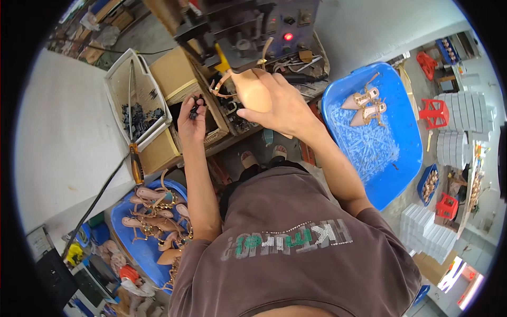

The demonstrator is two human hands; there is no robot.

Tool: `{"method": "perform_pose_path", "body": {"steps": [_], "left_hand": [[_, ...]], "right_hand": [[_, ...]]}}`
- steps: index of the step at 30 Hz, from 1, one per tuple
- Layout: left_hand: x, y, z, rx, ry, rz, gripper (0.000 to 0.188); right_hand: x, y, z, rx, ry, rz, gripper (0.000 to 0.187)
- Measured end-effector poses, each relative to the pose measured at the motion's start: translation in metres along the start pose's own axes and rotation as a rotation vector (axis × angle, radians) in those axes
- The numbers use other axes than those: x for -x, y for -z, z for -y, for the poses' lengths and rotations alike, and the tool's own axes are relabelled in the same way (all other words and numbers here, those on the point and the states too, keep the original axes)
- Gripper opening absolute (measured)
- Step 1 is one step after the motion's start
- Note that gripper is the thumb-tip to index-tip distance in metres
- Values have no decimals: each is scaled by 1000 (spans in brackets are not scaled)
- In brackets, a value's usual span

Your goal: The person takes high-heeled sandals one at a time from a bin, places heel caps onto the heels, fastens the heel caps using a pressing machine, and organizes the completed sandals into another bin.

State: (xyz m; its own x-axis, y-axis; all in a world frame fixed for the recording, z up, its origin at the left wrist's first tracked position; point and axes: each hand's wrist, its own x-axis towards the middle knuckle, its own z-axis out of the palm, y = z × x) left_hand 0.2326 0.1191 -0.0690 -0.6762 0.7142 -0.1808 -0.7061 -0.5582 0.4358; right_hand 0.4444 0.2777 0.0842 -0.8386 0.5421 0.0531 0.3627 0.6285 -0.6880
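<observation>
My right hand (285, 108) grips a tan strappy shoe (254, 94) by its front part, with the pale sole facing up. The shoe's heel end is up against the dark machine (240, 45), beside a yellow part (222, 59). Thin straps hang off the shoe's left side. My left hand (191, 122) is curled around several small black pieces (197, 105), to the left of the shoe and over the edge of an open cardboard box (215, 134). Whether the shoe touches the machine is hidden.
A white tray (112, 84) with black pieces and a screwdriver (137, 165) lies at left. Studded shoes fill a blue basin (127, 248) at lower left. Another blue basin (393, 182) at right holds a pair of shoes (365, 108). A red light (288, 36) glows on the machine.
</observation>
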Motion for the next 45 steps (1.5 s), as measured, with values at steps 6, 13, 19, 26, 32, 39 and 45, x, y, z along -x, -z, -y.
{"method": "perform_pose_path", "body": {"steps": [6, 13, 19, 26, 32, 39, 45], "left_hand": [[-3, 4, 7, -103, -66, -142, 25], [-4, 33, -16, -288, -23, -63, 20], [6, -10, -9, -417, -190, -161, 23], [-61, -133, 41, -1108, -616, -140, 27], [-39, -162, 34, -1891, -794, 75, 16], [-34, -131, 14, -1805, -854, 301, 22], [93, -106, 38, -515, -138, -93, 26]], "right_hand": [[3, 0, -8, 18, -24, -78, 78], [100, 43, -62, -386, 83, -19, 80], [228, 110, -253, -245, -673, -743, 56], [218, 65, -480, 431, -948, -514, 53], [183, 33, -489, 650, -600, -576, 62], [172, 63, -386, 788, -455, -523, 62], [158, 76, -284, 507, -379, -579, 42]]}}
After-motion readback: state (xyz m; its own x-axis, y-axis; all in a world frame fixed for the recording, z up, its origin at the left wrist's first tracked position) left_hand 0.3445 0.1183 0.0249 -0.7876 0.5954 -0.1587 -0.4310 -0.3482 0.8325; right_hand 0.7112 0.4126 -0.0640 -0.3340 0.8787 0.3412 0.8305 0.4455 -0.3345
